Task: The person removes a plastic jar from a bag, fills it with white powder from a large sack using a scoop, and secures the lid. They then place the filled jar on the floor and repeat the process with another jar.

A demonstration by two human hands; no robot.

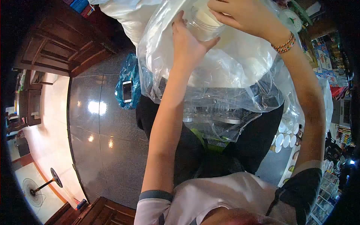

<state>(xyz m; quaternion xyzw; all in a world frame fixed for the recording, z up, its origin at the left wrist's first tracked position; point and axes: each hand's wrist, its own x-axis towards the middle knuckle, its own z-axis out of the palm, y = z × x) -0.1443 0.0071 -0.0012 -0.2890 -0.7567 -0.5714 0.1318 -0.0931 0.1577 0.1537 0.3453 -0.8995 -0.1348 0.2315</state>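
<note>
A clear round plastic jar (205, 29), with something pale showing in or behind it, is near the top of the view. My left hand (189, 47) grips it from the near side, fingers on its left and thumb at the lower right. Over the jar's upper right, my right hand (243, 17) has its fingers curled in; whatever they hold is hidden. A woven bracelet (285, 44) circles that wrist. Beneath both hands lies a large clear plastic bag (221, 77), spread over white material and my lap. Several clear containers (213, 114) show through its lower part.
To the left, a phone (127, 91) lies on a blue plastic bag (127, 69) on the dark tiled floor (101, 150). Several white lids or cups (283, 140) stand at the right. A white sack (123, 18), wooden furniture (63, 41) and a fan (35, 191) are further out.
</note>
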